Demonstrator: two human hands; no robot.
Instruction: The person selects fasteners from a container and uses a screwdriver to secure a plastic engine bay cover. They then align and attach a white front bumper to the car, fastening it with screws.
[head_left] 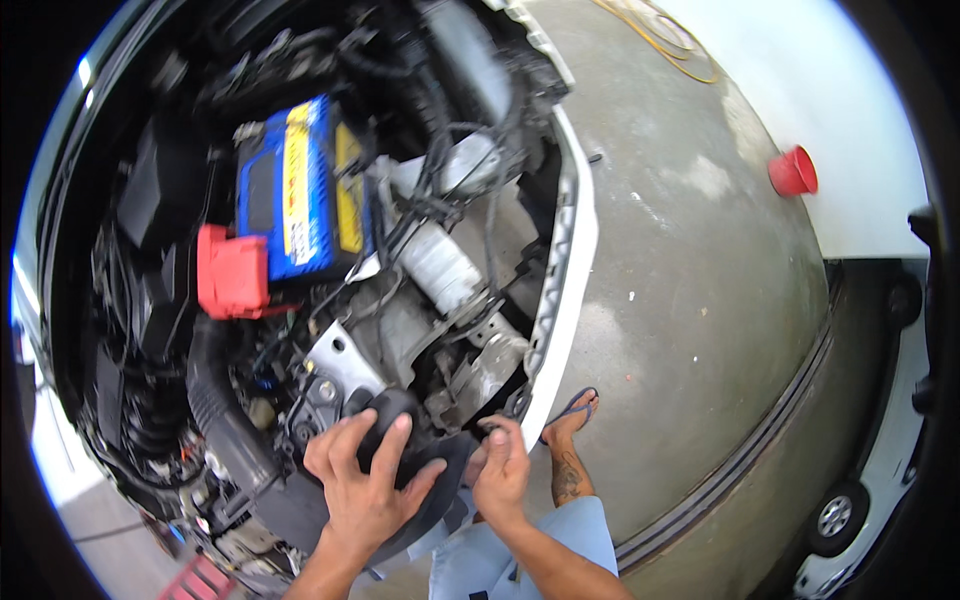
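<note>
My left hand point(370, 478) rests on a black plastic piece point(395, 405) at the bottom middle of the engine bay, its fingers spread and curved over it. My right hand point(502, 478) is closed in a pinch beside the white body edge point(540, 410), at a small dark part that I cannot make out. Above my left hand are a silver bracket point(350, 365) and a black ribbed hose point(215, 400). A blue and yellow battery point(292, 190) with a red terminal cover point(230, 270) sits higher up in the bay.
A red bucket point(792, 170) stands by the white wall at right, with a yellow hose point(680, 60) above it. A metal floor track point(750, 430) runs past a white car point(890, 450). My sandalled foot point(570, 425) is on the concrete floor point(660, 330).
</note>
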